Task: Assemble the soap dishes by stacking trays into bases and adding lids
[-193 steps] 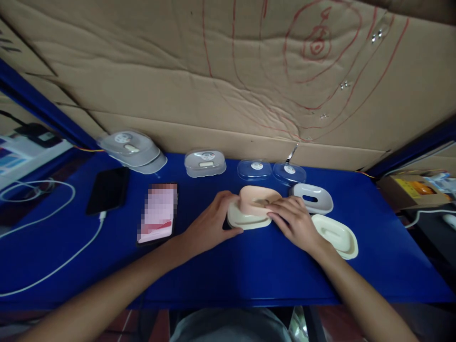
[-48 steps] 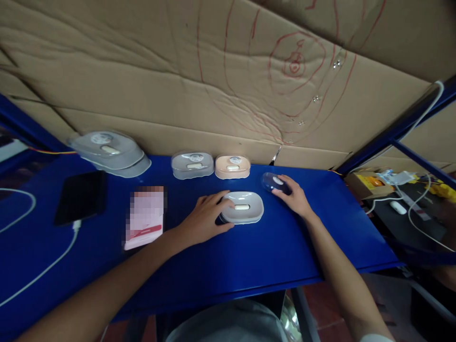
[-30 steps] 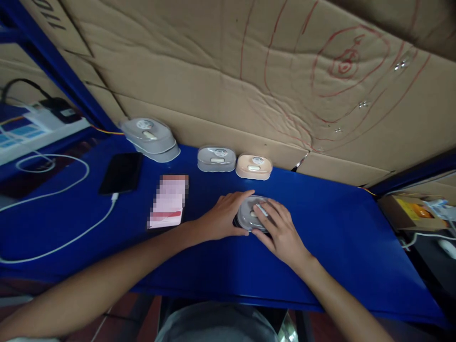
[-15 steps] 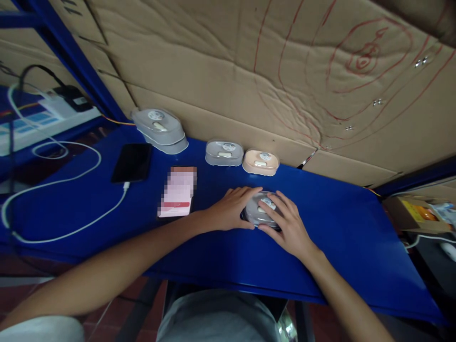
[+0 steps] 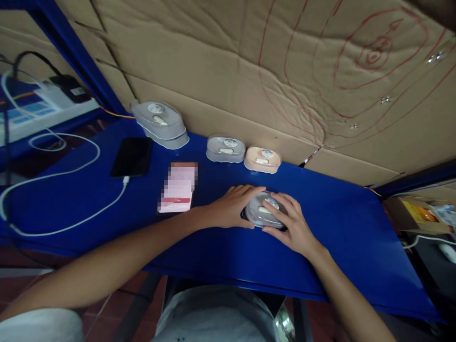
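A small grey oval plastic case (image 5: 255,207) with a clear lid, a round sticker and a white tab sits on the blue table, between my hands. My left hand (image 5: 235,207) clasps its left end, thumb near me and fingers along the far side. Around the right end curls my right hand (image 5: 296,227), with some fingertips resting on the lid. Part of the case is hidden under the fingers. Farther back, by the cardboard, stand a similar grey case (image 5: 223,156) and a peach case (image 5: 262,164). More grey cases (image 5: 162,124) are stacked to their left.
A phone with a lit, blurred screen (image 5: 178,187) lies left of my hands. Beyond it is a dark phone (image 5: 131,156) with a white cable (image 5: 71,232) plugged in. A power strip (image 5: 21,126) is far left. The cardboard wall (image 5: 199,61) rises behind the table.
My right hand has shifted slightly to the right, uncovering a little more of the lid. The left hand keeps its hold. The camera view has moved slightly.
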The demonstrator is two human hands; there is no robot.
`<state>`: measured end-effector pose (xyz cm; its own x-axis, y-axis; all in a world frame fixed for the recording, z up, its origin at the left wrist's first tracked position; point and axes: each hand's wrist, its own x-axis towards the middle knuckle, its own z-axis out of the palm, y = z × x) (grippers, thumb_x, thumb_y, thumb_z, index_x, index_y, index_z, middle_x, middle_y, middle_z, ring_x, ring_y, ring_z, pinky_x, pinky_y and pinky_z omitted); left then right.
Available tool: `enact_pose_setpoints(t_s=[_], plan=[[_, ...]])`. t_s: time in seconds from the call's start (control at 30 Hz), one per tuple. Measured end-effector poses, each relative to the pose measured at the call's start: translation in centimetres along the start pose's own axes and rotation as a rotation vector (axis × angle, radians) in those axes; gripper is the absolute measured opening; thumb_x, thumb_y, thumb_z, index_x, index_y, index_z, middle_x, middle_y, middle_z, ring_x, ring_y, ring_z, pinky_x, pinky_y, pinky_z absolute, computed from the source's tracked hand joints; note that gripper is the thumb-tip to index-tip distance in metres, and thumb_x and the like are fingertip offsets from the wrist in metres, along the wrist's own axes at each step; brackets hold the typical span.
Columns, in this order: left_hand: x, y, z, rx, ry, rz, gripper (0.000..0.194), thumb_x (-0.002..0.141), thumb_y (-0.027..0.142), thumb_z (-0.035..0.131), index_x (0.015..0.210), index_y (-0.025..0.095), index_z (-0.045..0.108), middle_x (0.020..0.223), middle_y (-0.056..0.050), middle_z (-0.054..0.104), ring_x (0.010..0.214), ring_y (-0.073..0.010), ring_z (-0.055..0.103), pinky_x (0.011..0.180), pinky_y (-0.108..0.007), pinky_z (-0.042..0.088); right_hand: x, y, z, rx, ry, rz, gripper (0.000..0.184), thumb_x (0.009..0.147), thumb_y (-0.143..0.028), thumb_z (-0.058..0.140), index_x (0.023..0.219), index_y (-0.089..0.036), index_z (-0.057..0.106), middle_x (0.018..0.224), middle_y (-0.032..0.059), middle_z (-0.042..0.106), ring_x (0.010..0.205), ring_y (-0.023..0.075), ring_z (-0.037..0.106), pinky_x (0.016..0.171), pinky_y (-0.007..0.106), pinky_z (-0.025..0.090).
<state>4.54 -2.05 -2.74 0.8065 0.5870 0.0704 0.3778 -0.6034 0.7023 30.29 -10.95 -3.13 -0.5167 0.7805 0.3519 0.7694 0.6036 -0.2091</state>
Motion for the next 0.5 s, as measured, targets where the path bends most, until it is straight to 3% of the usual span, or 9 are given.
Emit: enact_pose_setpoints(t_s=[0.23, 0.4, 0.5], plan=[[-0.13, 0.14, -0.04, 0.032, -0.049, 0.01, 0.113, 0.076, 0.044, 0.091, 0.165, 0.032, 0.021, 0.162, -0.016, 0.045, 0.15, -0.0413, 0.039, 0.12, -0.062, 0.029, -0.23, -0.23, -0.23, -0.05, -0.008, -0.022, 0.073, 0.099, -0.052, 0.067, 0.164, -0.037, 0.037, 0.158, 0.0126, 0.05, 0.141, 0.0379, 0.045, 0.113, 0.061, 0.044], [-0.19, -0.24, -0.18, 0.081, -0.039, 0.006, 0.11, 0.079, 0.046, 0.088, 0.164, 0.034, 0.021, 0.158, -0.014, 0.048, 0.147, -0.0413, 0.044, 0.118, -0.062, 0.03, -0.37, -0.18, 0.05, 0.017, -0.019, -0.011, 0.063, 0.107, -0.057, 0.047, 0.165, -0.036, 0.035, 0.161, 0.013, 0.044, 0.145, 0.0376, 0.042, 0.115, 0.062, 0.042], [-0.2, -0.37, -0.41, 0.098, -0.035, 0.021, 0.106, 0.078, 0.046, 0.088, 0.162, 0.034, 0.025, 0.152, -0.014, 0.053, 0.141, -0.0399, 0.05, 0.114, -0.058, 0.035, -0.25, -0.65, 0.27, -0.062, -0.015, -0.011, 0.067, 0.103, -0.053, 0.06, 0.164, -0.034, 0.038, 0.16, 0.0147, 0.045, 0.144, 0.0388, 0.043, 0.114, 0.061, 0.042]])
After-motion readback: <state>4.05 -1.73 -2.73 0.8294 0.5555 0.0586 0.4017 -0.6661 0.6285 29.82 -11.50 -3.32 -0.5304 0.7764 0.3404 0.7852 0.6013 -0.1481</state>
